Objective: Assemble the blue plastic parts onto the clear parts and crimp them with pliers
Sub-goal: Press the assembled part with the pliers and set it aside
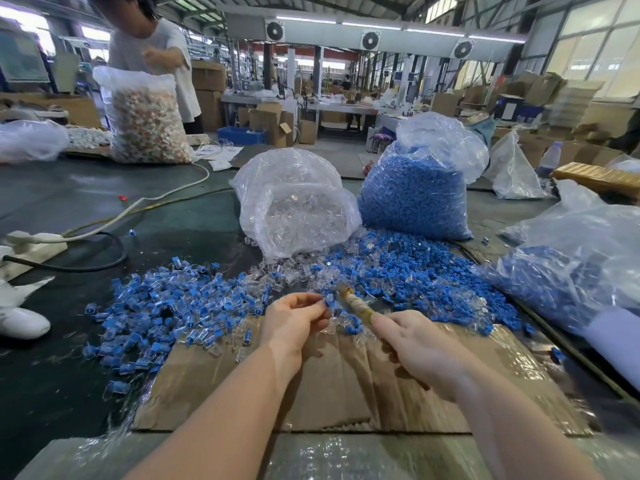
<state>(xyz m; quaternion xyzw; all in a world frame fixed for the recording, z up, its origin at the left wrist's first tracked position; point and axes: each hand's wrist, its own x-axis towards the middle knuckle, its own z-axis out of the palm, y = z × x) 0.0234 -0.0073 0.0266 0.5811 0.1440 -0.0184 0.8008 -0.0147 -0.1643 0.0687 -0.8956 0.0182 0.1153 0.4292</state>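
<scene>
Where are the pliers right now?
In the head view, just right of centre: the right hand grips the pliers, their tip at the blue part pinched by the left hand, above the cardboard.

We see glossy crinkled plastic bags (294, 199), matt blue plastic parts (412, 199), shiny clear plastic parts (277, 282), rough brown cardboard (346, 382) and tape-wrapped pliers handles (358, 304).

The right hand (412, 344) hides the pliers' (355, 303) handles; their tip is blurred.
</scene>
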